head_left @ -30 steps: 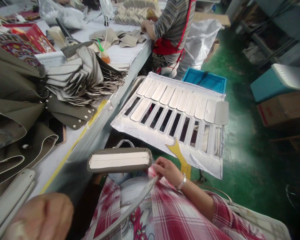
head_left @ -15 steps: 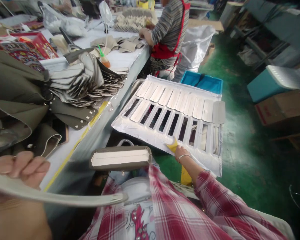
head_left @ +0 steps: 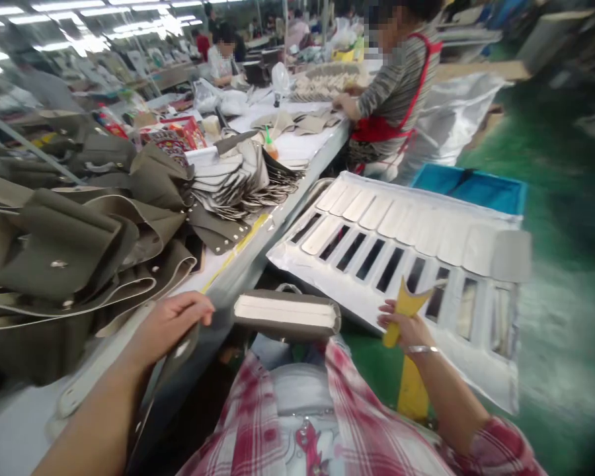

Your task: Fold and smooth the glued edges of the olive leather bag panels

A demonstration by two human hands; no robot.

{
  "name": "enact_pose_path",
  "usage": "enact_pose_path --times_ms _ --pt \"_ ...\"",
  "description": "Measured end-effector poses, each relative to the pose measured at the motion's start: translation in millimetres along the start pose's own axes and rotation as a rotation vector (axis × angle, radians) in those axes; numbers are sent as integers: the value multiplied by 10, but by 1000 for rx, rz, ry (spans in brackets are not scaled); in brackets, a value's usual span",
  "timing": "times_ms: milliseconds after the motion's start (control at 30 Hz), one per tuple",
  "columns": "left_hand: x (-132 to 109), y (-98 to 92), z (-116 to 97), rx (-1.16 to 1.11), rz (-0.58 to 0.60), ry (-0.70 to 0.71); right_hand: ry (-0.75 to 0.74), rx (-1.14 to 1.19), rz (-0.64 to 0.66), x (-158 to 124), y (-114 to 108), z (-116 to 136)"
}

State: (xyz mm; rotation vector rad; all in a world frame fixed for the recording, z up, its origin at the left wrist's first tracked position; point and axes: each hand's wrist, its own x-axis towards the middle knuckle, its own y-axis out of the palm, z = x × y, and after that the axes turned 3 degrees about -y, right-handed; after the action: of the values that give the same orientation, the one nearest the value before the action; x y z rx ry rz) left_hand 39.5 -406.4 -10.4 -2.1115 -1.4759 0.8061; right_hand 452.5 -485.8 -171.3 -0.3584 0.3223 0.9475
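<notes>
R hand's (head_left: 410,332) grip: closed on yellow fork-ended flat tool (head_left: 409,304), nr white slotted board (head_left: 322,272). L hand's (head_left: 177,322) grip: closed on long olive-grey strip (head_left: 179,350), by edge of white-covered tabletop (head_left: 24,420). Olive boxy piece w/ cream face (head_left: 287,329) btwn hands. Red patterned carton (head_left: 191,132) on tabletop; print too blurry to read.

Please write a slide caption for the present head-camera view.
The right hand holds a yellow notched tool near a white slotted panel.

Beside the table's (head_left: 14,423) taped edge, we see the left hand (head_left: 171,324) hide the top of a blurred dark strip (head_left: 172,362), while olive pieces (head_left: 74,231) run out of view leftward.
</notes>
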Motion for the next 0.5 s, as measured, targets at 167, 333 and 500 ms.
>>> enact_pose_path --times_ms 167,333,500 --pt "263 1185 -228 271 327 402 -76 576 92 -550 411 148" --pt "429 1730 -289 519 416 420 -71 1024 71 -713 786 169" --pt "511 1827 -321 668 371 355 -153 971 -101 -654 1001 97"
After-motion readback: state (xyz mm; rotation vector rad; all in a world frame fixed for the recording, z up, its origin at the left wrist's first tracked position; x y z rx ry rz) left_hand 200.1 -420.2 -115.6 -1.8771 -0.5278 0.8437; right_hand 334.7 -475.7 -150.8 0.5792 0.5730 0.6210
